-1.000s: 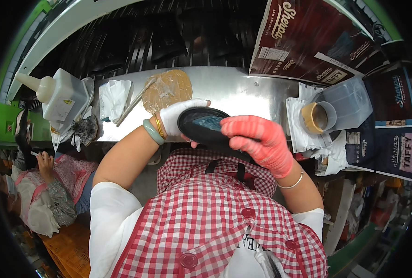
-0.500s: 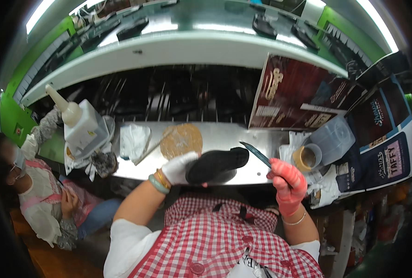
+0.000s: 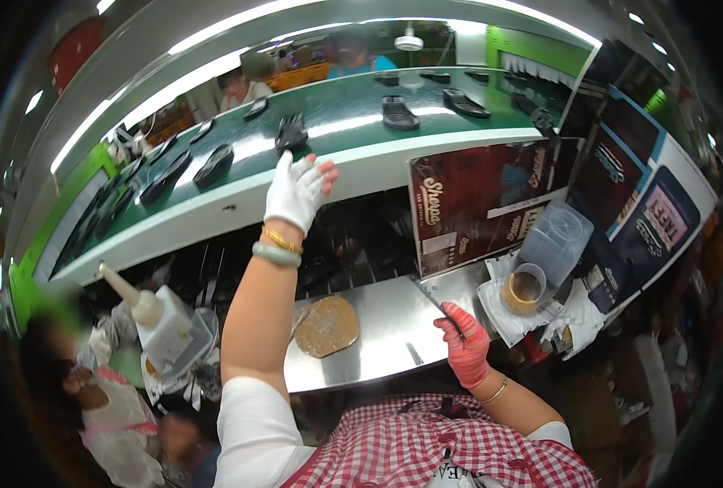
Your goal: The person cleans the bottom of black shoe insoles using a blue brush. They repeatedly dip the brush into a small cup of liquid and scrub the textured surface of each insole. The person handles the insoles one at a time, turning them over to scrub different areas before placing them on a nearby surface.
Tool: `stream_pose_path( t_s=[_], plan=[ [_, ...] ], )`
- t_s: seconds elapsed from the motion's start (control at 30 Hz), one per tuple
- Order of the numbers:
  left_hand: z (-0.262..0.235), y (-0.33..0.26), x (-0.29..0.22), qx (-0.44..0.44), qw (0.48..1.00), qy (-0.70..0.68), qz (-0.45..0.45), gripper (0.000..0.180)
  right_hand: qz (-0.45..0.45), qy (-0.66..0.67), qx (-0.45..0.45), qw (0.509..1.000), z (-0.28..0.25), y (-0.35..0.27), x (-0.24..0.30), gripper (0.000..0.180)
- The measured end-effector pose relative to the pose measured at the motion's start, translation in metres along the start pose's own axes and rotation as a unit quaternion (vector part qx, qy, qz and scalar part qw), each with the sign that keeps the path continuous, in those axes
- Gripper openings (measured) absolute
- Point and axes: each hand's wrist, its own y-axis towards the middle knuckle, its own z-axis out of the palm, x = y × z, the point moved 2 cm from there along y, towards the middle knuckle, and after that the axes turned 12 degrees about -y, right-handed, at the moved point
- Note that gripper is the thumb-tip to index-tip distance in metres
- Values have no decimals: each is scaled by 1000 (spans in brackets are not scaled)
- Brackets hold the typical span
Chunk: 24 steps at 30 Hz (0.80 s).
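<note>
Black sandal is seen at 11 o'clock on green belt; judged light, flexible, best gripped across its sides; left hand is held fingers-spread just below, contact unclear; slim dark tool, 4 o'clock, is pinched in right hand, probably stiff.

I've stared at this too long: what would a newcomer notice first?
Probably the white-gloved left hand, upper centre, open just below a black shoe on the green belt. Then the red-gloved right hand, right of centre, holding a thin tool over the metal bench.
</note>
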Motion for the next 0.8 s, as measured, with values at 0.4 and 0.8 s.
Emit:
stream_pose_path(
  t_s=[0.4, 0.8],
  plan=[
    [-133, 103, -170, -218, 462, 842, 175, 78, -1, -77, 33, 996, -43, -30, -17, 26],
    [-129, 69, -165, -142, 886, 293, 330, 56, 245, 27, -55, 968, -113, 0, -19, 26]
  ],
)
